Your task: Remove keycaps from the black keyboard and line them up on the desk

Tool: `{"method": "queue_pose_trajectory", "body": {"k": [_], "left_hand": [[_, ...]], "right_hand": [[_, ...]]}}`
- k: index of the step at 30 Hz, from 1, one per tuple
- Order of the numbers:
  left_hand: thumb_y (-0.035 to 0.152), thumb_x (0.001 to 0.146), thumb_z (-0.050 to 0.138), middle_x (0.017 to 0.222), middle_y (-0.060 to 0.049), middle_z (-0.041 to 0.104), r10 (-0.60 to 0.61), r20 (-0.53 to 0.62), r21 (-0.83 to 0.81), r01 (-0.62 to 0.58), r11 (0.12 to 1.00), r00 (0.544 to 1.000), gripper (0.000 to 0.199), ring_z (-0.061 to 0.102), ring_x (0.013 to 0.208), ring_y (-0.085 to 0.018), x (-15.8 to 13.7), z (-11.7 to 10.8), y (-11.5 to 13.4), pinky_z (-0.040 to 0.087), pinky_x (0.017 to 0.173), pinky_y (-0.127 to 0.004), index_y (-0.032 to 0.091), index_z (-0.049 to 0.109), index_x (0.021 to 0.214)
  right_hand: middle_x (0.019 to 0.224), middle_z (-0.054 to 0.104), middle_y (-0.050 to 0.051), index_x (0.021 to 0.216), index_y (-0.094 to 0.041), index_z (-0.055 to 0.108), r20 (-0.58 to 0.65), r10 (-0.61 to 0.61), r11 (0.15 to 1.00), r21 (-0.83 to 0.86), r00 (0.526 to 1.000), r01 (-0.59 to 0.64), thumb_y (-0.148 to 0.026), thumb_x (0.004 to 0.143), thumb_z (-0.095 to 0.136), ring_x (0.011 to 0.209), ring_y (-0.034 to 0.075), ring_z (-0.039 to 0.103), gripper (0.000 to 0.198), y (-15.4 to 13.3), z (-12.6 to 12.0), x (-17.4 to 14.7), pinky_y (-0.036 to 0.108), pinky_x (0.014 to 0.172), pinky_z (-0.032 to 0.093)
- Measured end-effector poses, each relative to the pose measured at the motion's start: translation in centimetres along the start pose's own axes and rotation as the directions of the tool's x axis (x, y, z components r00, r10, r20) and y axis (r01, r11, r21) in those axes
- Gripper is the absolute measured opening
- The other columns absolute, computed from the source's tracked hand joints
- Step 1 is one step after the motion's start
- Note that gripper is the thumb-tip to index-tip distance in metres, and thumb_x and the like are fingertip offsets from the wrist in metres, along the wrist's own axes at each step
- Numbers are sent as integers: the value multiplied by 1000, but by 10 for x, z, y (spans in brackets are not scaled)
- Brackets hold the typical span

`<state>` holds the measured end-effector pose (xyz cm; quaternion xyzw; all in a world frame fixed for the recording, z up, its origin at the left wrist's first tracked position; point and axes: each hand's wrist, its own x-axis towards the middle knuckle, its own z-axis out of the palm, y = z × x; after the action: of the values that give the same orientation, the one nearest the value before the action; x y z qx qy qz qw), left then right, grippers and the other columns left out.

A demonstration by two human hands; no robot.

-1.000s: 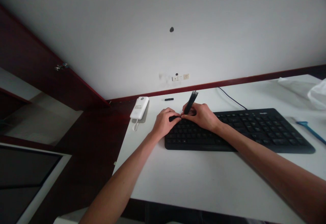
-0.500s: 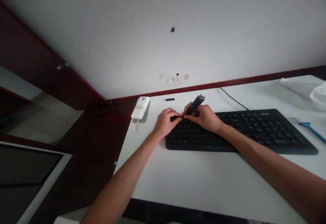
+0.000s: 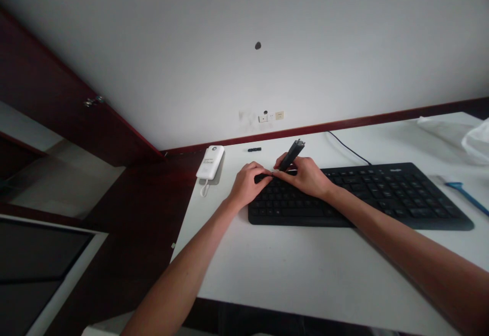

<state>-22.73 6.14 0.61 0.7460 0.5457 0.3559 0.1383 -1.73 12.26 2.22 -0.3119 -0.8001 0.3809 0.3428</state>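
A black keyboard (image 3: 382,193) lies on the white table. Over its upper left part, my left hand (image 3: 246,183) has thumb and forefinger closed together close to the top row of keys; whatever is between the fingertips is too small to make out. My right hand (image 3: 307,175) grips a black stick-like tool (image 3: 294,152), slanted up to the right with small prongs at its upper end. The right thumb and fingertips almost meet the left ones, hiding the tool's lower end. Behind the hands lies a short row of small black keycap-like pieces (image 3: 254,149).
A white power bank (image 3: 211,162) with a short cable loop lies at the table's left edge. A blue-handled brush (image 3: 466,193) lies right of the keyboard, and a white plastic bag (image 3: 473,137) behind it. The keyboard cable (image 3: 347,147) runs back toward the wall.
The view has shifted very slightly. Both hands stay at the same spot on the keyboard, and the tool is tilted about as before.
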Motion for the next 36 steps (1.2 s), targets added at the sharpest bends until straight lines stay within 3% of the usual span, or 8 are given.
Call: {"method": "queue_pose_trajectory", "body": {"k": [5, 10, 15, 22, 28, 32, 36], "left_hand": [[23, 93, 73, 97, -3, 68, 3, -14, -35, -3, 999, 1000, 6, 66, 98, -19, 0, 0, -1, 52, 93, -35, 22, 77, 98], [21, 92, 73, 96, -2, 68, 12, -9, -31, -12, 999, 1000, 6, 65, 98, -19, -1, 1, -1, 51, 93, -35, 22, 77, 98], [22, 92, 74, 97, -3, 67, 8, -14, -37, -9, 999, 1000, 6, 65, 98, -20, 0, 2, -3, 52, 93, -36, 23, 77, 98], [23, 92, 74, 97, -2, 66, 25, -12, -60, -26, 998, 1000, 8, 64, 97, -19, 0, 2, -4, 51, 92, -35, 23, 76, 100], [25, 93, 73, 97, -3, 64, 16, -16, -64, -17, 998, 1000, 5, 64, 96, -19, 0, 2, -5, 51, 87, -33, 21, 74, 94], [23, 92, 75, 98, -3, 65, 8, -10, -74, -9, 997, 1000, 5, 65, 97, -19, -1, 2, -4, 51, 90, -32, 22, 76, 96], [20, 91, 74, 96, -2, 65, 12, -6, -74, -12, 997, 1000, 6, 65, 95, -19, -1, 2, -2, 51, 89, -33, 23, 76, 96]], "right_hand": [[93, 74, 5, 96, -21, 69, -32, -26, 995, -93, 999, 23, -46, 100, 55, 86, 22, 68, 29, -5, -2, -1, 33, 78, 52], [73, 69, 0, 91, -21, 71, -13, 44, 981, -187, 999, -45, -51, 100, 53, 65, 19, 60, 36, -4, -2, -2, 31, 66, 43], [69, 72, 0, 86, -22, 74, -57, 142, 983, -107, 988, -147, -54, 96, 59, 66, 19, 64, 37, -6, 0, 0, 30, 69, 45], [69, 72, 0, 74, -22, 70, -55, 233, 969, -67, 971, -236, -46, 95, 60, 66, 18, 66, 33, -19, 6, 2, 30, 69, 47], [64, 69, -1, 73, -22, 67, 121, 161, 987, -33, 980, -158, -37, 98, 52, 59, 15, 63, 33, -19, 13, 5, 28, 65, 46], [60, 65, -2, 67, -21, 61, 36, 187, 981, 40, 982, -188, -32, 97, 49, 57, 14, 60, 34, -13, 19, 4, 26, 61, 45], [61, 64, -2, 68, -21, 60, 43, 205, 965, 157, 978, -209, -31, 96, 49, 56, 12, 58, 32, -8, 22, 2, 24, 56, 44]]}}
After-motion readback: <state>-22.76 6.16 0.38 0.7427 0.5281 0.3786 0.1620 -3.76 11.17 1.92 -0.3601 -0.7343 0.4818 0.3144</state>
